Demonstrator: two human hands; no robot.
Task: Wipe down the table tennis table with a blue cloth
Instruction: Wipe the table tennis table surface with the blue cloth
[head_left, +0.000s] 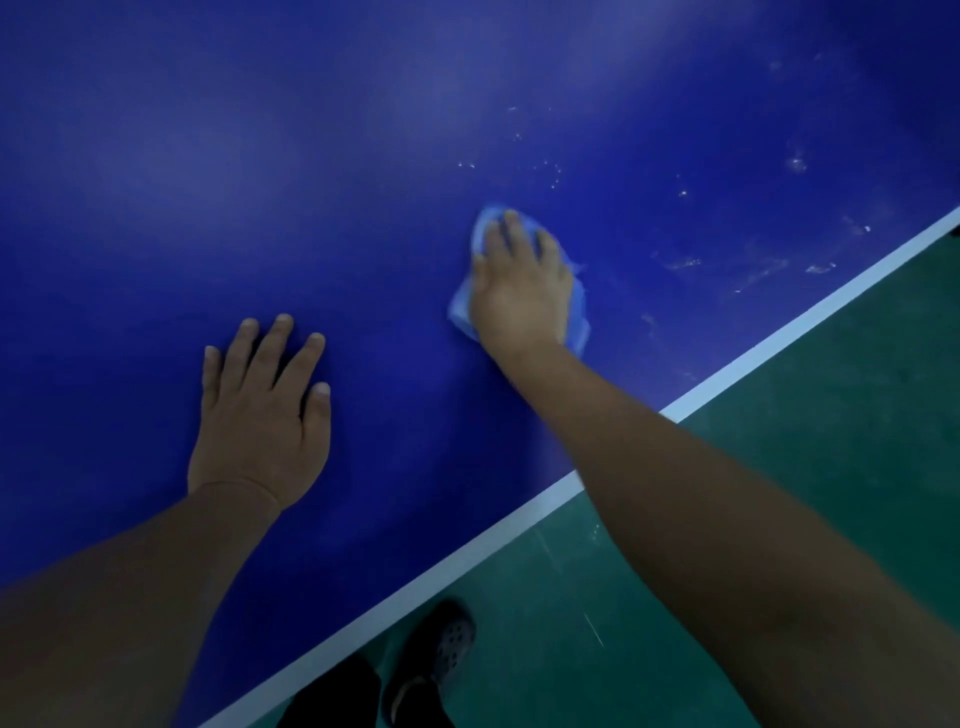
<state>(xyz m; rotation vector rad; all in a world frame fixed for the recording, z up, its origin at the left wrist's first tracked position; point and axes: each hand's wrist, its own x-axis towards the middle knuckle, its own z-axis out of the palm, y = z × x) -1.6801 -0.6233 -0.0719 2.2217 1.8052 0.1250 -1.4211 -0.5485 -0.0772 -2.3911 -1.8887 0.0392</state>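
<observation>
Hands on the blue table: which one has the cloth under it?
The right hand. It presses flat on the light blue cloth, near the white smudges. The left hand rests flat on the bare table, with nothing under it.

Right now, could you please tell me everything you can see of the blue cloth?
The blue cloth is light blue, soft and crumpled, lying flat on the darker blue table tennis table near its white edge line. The right hand presses on it with straight, spread fingers, covering most of it; only its rumpled borders show around the hand.
</observation>
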